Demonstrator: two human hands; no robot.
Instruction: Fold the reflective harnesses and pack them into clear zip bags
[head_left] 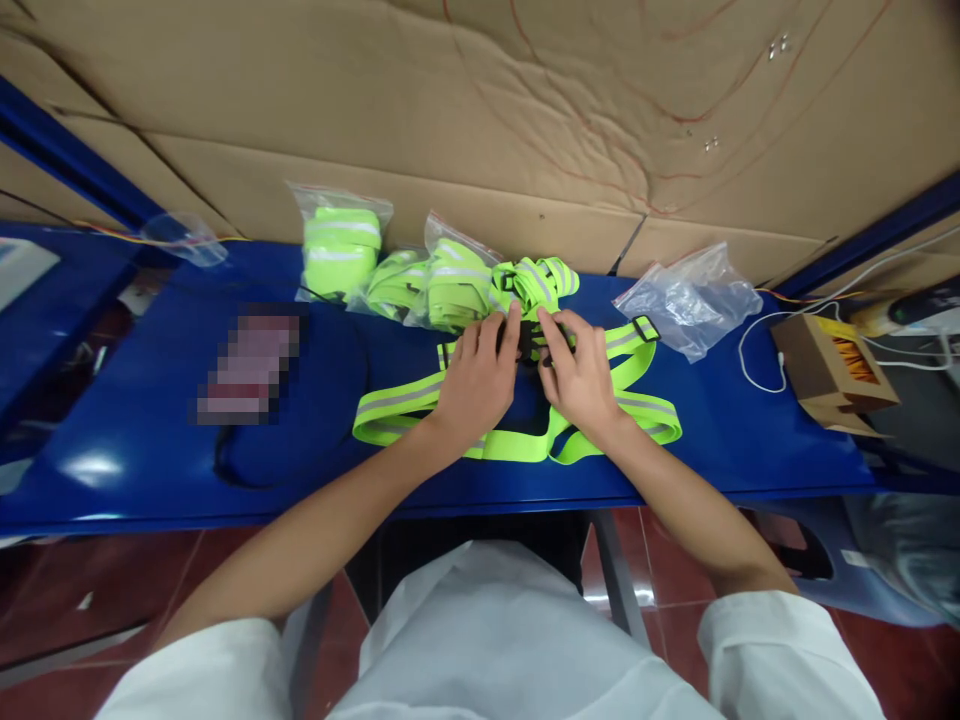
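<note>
Single head-height view, forward and down over table

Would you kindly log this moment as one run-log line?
left hand: at black buckle | right hand: at same buckle | fastening: unclear | green strap: looped on blue table | bagged straps: beyond hands, leftward

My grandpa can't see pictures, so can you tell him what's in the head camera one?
A person's left hand and right hand hold a black buckle on a lime-yellow reflective strap laid on a blue table. Behind lie bundles of matching strap, some in clear bags; to the right are a crumpled clear bag and an open cardboard box.
</note>
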